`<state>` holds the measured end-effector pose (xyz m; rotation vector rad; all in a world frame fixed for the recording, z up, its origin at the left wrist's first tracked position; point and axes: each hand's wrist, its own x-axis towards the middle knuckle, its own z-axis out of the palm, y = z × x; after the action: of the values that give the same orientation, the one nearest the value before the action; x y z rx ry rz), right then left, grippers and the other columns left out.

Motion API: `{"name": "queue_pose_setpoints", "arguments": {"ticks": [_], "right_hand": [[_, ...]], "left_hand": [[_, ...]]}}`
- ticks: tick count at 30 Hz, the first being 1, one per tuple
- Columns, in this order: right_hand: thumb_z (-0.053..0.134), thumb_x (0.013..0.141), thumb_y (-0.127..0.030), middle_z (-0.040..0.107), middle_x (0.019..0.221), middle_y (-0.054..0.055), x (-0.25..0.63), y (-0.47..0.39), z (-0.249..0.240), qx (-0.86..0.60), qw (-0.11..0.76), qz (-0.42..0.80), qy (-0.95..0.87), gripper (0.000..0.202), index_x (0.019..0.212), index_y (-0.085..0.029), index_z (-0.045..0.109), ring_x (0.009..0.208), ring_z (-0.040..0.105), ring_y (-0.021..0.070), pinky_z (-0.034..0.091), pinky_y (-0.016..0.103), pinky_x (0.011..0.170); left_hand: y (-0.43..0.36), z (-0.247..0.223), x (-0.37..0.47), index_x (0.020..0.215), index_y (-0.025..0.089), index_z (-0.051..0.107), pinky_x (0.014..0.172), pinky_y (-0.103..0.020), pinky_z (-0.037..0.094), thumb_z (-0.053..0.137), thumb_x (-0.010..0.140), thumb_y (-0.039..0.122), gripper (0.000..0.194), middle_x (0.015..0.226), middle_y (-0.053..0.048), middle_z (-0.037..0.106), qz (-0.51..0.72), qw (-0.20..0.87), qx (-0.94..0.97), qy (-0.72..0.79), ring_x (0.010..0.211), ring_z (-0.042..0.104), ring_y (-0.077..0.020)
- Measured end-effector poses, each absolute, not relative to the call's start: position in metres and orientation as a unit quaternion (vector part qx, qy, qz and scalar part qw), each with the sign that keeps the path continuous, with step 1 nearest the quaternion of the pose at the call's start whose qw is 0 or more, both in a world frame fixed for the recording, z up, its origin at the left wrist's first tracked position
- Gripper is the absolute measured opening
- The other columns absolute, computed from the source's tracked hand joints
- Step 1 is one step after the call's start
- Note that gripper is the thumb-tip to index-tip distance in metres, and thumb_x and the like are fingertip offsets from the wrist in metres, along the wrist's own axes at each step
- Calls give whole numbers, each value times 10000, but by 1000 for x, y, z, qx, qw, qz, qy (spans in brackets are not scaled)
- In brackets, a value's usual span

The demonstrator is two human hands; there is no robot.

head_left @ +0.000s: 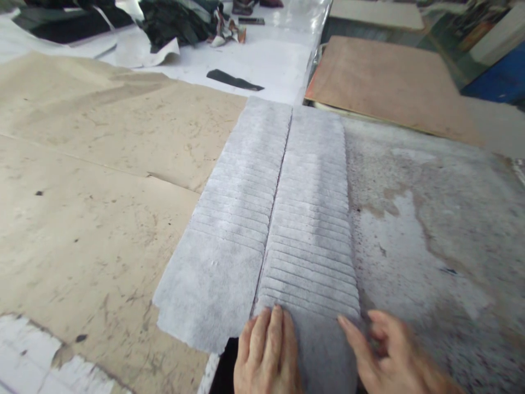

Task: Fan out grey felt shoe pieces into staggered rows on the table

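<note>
A long light-grey fabric panel (307,219) with fuzzy backing lies flat in the middle. Cross ridges line both of its halves, and a dark lengthwise seam runs between them. My left hand (268,350) rests on its near end, just right of the seam, fingers stretched out and lying flat. At the panel's right edge is my right hand (385,350). Its thumb points at the ridges, apart from the curled fingers, with nothing visible between them. Whether the thumb tip presses on the fabric is hard to tell. Something black shows below the panel's near edge.
Worn tan paper (102,219) covers the table at left. To the right is a stained grey surface (410,219), with a brown board (385,82) beyond it. Dark material (176,24) and a black strip (233,80) lie on the white far table.
</note>
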<state>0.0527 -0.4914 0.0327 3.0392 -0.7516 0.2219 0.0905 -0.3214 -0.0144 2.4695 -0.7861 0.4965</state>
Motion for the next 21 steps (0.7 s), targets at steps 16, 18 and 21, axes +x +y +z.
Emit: {"name": "queue_pose_setpoints", "arguments": {"ticks": [16, 18, 21], "right_hand": [[624, 695, -313, 598, 808, 22, 87, -507, 38, 976, -200, 72, -51, 114, 737, -220, 570, 768, 582, 185, 480, 303, 680], [579, 732, -371, 635, 775, -10, 83, -508, 43, 959, -264, 8, -103, 137, 732, -234, 583, 713, 611, 155, 492, 237, 629], [548, 753, -430, 655, 647, -53, 74, -508, 47, 926, -315, -110, -177, 207, 822, -244, 607, 567, 620, 122, 487, 170, 505]], "left_hand": [[-322, -20, 92, 998, 126, 624, 802, -357, 401, 429, 792, 130, 284, 972, -74, 672, 209, 241, 906, -279, 902, 585, -232], [-322, -18, 92, 1010, 121, 618, 805, -359, 401, 442, 790, 132, 282, 988, -78, 666, 199, 244, 908, -277, 911, 579, -234], [-321, -14, 92, 1032, 122, 607, 816, -361, 400, 448, 794, 133, 287, 1016, -85, 652, 180, 257, 911, -269, 946, 566, -238]]}}
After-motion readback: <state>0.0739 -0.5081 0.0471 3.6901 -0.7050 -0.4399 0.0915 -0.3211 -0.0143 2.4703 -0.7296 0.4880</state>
